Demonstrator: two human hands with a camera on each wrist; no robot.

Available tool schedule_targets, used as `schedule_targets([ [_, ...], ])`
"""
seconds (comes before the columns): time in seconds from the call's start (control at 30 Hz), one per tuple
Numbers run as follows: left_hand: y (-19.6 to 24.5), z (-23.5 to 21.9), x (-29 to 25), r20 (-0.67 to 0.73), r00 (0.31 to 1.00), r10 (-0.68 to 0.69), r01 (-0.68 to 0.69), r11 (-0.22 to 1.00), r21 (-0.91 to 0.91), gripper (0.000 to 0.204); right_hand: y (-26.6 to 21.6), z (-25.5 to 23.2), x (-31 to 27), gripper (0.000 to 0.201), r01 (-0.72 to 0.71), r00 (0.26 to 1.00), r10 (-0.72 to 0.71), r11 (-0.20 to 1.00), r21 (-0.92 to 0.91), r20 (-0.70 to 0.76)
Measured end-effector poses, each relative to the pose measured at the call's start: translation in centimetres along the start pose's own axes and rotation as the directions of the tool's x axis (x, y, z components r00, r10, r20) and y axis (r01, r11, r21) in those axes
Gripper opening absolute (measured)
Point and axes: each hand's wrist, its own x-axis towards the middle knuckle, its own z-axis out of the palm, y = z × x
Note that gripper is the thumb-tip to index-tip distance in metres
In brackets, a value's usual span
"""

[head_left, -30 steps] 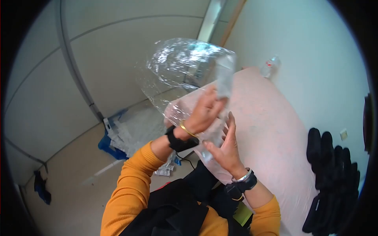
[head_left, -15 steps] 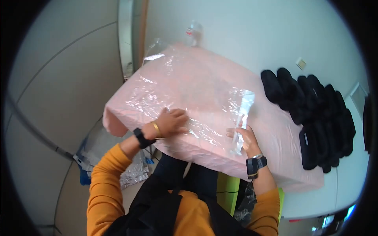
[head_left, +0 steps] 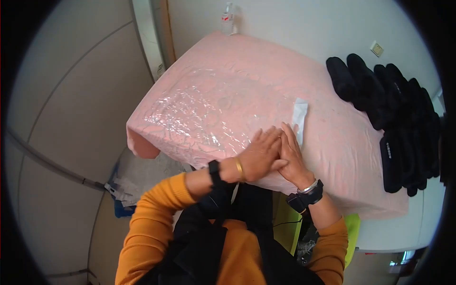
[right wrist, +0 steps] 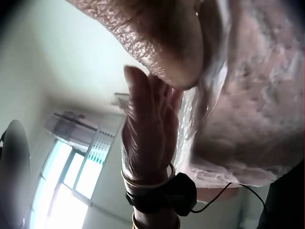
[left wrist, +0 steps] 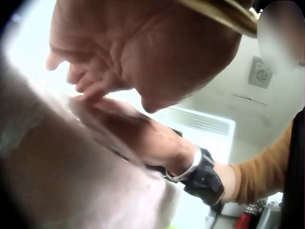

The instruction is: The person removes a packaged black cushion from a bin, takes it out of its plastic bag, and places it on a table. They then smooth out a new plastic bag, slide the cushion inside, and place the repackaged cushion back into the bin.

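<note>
Head view shows a clear plastic bag point(head_left: 209, 111) lying flat on the left half of the pink-covered table point(head_left: 332, 142), its white strip point(head_left: 299, 116) toward the middle, just beyond the fingertips. At the near edge the left hand point(head_left: 261, 156) and right hand point(head_left: 290, 159) meet side by side, both with fingers straight and held together, pressing flat on the bag, the left hand's fingers partly over the right. To the right, a row of black pouches point(head_left: 394, 118) lies on the table's right side, well apart from the hands, and a clear bottle point(head_left: 229, 16) stands at the far edge.
</note>
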Motion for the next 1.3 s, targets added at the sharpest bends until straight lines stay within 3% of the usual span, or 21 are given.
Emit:
schedule_targets([
  [0.07,-0.5,0.9,-0.6,0.032,0.998,-0.061,0.060,0.998,0.022,0.070,-0.2,1.0,-0.3,0.063,0.042,0.998,-0.040,0.999,-0.034,0.047],
  [0.17,-1.8,0.5,-3.2,0.132,0.991,-0.007,-0.030,0.961,0.274,0.073,0.2,-0.2,-2.0,0.079,-0.086,0.944,0.119,0.989,-0.117,0.308],
  [0.27,-5.5,-3.3,-5.4,0.216,0.975,-0.051,-0.024,0.942,0.334,0.075,0.1,-0.5,-2.4,0.082,-0.085,0.941,0.114,0.991,-0.105,0.317],
  [0.33,-8.5,-6.9,-7.1,0.154,0.973,-0.169,0.091,0.905,0.416,0.077,0.3,-0.7,-2.1,0.083,-0.078,0.942,0.109,0.991,-0.111,0.316],
  [0.4,-11.7,-10.1,-9.0,0.165,0.930,-0.329,0.204,0.835,0.512,0.076,0.1,-0.9,-1.9,0.083,-0.081,0.937,0.118,0.989,-0.123,0.330],
  [0.53,-16.4,-13.9,-11.9,0.045,0.824,-0.565,0.433,0.679,0.593,0.072,0.2,-0.6,-2.1,0.084,-0.057,0.944,0.098,0.989,-0.136,0.314],
  [0.57,-17.1,-14.5,-12.3,0.050,0.835,-0.549,0.419,0.691,0.588,0.072,0.5,-0.7,-2.2,0.084,-0.040,0.950,0.081,0.989,-0.139,0.301],
  [0.63,-17.3,-15.7,-12.6,-0.051,0.732,-0.679,0.587,0.591,0.553,0.069,1.0,-0.9,-2.5,0.083,-0.067,0.949,0.104,0.989,-0.131,0.298],
  [0.67,-16.9,-15.9,-12.7,-0.055,0.735,-0.676,0.585,0.591,0.556,0.069,0.9,-1.0,-2.3,0.083,-0.075,0.945,0.105,0.991,-0.108,0.308],
  [0.73,-16.4,-16.2,-12.8,-0.134,0.696,-0.705,0.591,0.457,0.664,0.065,0.5,-1.2,-2.1,0.082,-0.070,0.947,0.092,0.994,-0.081,0.308],
  [0.77,-16.3,-16.2,-12.7,-0.179,0.676,-0.715,0.593,0.383,0.709,0.063,0.3,-1.7,-2.1,0.081,-0.041,0.969,0.067,0.993,-0.110,0.240],
  [0.83,-14.4,-14.2,-12.1,-0.181,0.850,-0.494,0.454,0.515,0.727,0.054,-0.7,-2.6,-2.3,0.080,0.004,0.993,0.016,0.986,-0.169,0.117],
  [0.87,-12.2,-13.0,-10.8,-0.128,0.929,-0.347,0.344,0.680,0.648,0.048,-1.6,-2.7,-2.2,0.080,0.010,0.992,0.011,0.987,-0.163,0.125],
  [0.9,-10.7,-10.5,-9.9,-0.172,0.969,-0.175,0.240,0.823,0.514,0.047,-3.0,-2.6,-1.9,0.078,0.040,0.982,-0.028,0.997,-0.063,0.187],
  [0.93,-7.5,-9.9,-8.6,0.026,0.980,-0.197,0.193,0.976,0.105,0.049,-4.5,-2.5,-1.6,0.075,0.065,0.968,-0.072,0.997,0.038,0.241],
  [1.0,-3.8,-6.2,-7.8,0.112,0.992,0.050,-0.063,0.992,0.112,0.052,-5.2,-2.2,-1.2,0.073,0.101,0.951,-0.136,0.985,0.138,0.277],
  [1.1,-4.0,-6.5,-8.8,0.095,0.995,0.029,-0.055,0.958,0.283,0.061,-3.8,-1.6,-3.3,0.067,0.095,0.942,-0.069,0.993,-0.065,0.329],
  [1.3,-9.1,-13.7,-14.9,-0.088,0.960,-0.266,0.280,0.894,0.351,0.049,-3.6,-3.4,-5.7,0.061,0.067,0.952,-0.032,0.992,-0.106,0.305],
])
